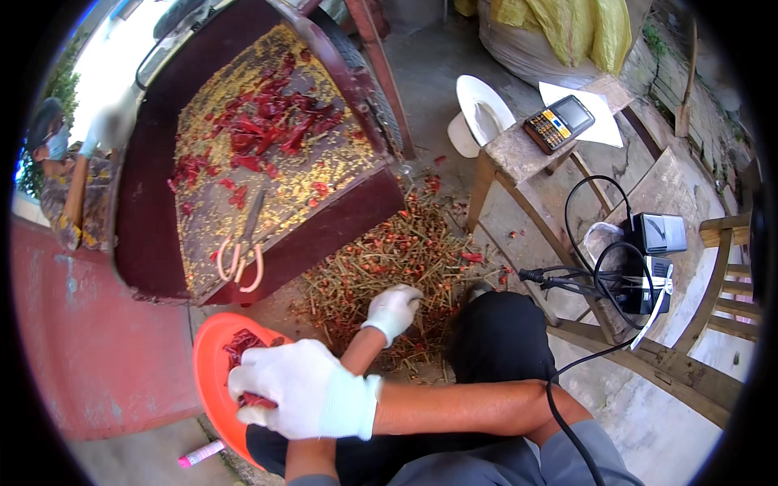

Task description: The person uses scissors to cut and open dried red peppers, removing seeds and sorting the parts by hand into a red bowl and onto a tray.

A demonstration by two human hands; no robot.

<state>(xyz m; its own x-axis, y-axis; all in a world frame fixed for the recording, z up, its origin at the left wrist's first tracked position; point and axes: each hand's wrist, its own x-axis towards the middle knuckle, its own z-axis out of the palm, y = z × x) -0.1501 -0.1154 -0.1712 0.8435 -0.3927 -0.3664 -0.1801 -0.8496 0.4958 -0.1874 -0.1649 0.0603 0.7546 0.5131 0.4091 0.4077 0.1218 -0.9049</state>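
My forearms cross. My right hand, in a white glove, is over the orange plastic basin and grips a dried red chili. More dried chilies lie in the basin, partly hidden by that hand. Beyond it my gloved left hand hangs over a heap of chili stems on the ground; its fingers are curled and what they hold, if anything, is hidden. Scissors with looped handles rest on the tray of a dark red cart, near a pile of red chilies and scattered yellow seeds.
At right, a wooden bench bears a handheld keypad device and paper. Black adapters and cables lie beyond; one cable crosses my right arm. A white hat, sacks, a pink-capped tube and a masked person are around.
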